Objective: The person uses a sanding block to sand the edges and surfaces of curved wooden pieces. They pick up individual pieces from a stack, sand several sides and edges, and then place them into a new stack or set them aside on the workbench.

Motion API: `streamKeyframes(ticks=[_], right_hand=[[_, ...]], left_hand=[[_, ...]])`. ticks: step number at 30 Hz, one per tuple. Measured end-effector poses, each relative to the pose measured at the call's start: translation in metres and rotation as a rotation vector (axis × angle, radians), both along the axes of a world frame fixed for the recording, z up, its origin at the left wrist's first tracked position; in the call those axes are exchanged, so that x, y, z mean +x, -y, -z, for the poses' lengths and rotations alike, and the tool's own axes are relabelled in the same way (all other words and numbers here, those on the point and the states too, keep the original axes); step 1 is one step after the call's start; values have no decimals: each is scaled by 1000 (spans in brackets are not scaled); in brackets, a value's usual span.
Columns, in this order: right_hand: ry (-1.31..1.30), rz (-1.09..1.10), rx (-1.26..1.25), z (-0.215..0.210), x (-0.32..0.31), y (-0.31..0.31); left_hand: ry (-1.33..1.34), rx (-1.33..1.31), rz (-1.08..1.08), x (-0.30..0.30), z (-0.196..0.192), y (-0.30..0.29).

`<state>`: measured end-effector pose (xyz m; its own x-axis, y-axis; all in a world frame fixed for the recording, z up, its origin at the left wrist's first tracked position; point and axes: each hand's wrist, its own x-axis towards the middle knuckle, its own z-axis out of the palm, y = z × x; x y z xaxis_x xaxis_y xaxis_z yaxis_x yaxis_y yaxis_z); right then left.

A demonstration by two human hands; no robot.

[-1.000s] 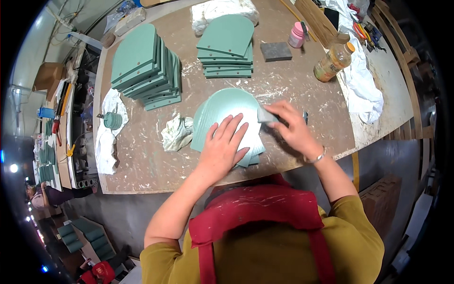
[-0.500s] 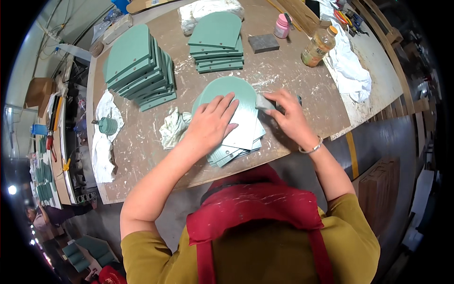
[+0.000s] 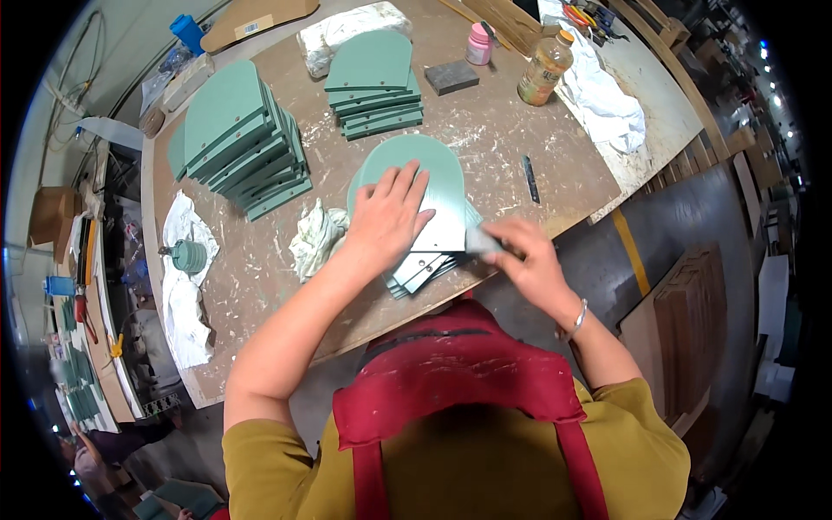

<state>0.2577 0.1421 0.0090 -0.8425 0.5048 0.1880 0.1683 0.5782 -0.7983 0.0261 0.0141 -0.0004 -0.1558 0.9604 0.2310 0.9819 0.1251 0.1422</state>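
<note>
My left hand lies flat, fingers stretched out, on the top green panel, which has one rounded end and one straight end. Under it sits a fanned pile of similar panels, with small round holes or fittings along their straight edges. Between the fingers of my right hand is a small grey block, possibly a sanding block, held against the panel's near right corner. Motion blurs that hand and the block. A crumpled, stained cloth rests just left of my left hand.
Stacks of green panels stand at the far left and far middle. Beyond my right hand lie a thin dark strip, a dark grey block, a pink bottle and a drink bottle. White cloth covers the right side.
My right hand has slid the grey block nearer along the panel's right edge to its corner. The dark strip now shows fully. My left hand stays on the panel, and the whole view has shifted.
</note>
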Motion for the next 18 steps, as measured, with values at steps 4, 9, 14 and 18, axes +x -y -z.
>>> streamKeyframes(ticks=[4,9,14,18], right_hand=[[-78,70,-63,0,-27,-13],[1,57,166,1,7,20],[-2,102,58,-15,23,36],[-31,191,84,-14,18,55]], left_hand=[[-26,-18,-17,6,-4,-4],[-40,-24,-37,3,-1,-6],[-38,-86,156,-42,-19,-10],[-180,51,268,-59,4,-2]])
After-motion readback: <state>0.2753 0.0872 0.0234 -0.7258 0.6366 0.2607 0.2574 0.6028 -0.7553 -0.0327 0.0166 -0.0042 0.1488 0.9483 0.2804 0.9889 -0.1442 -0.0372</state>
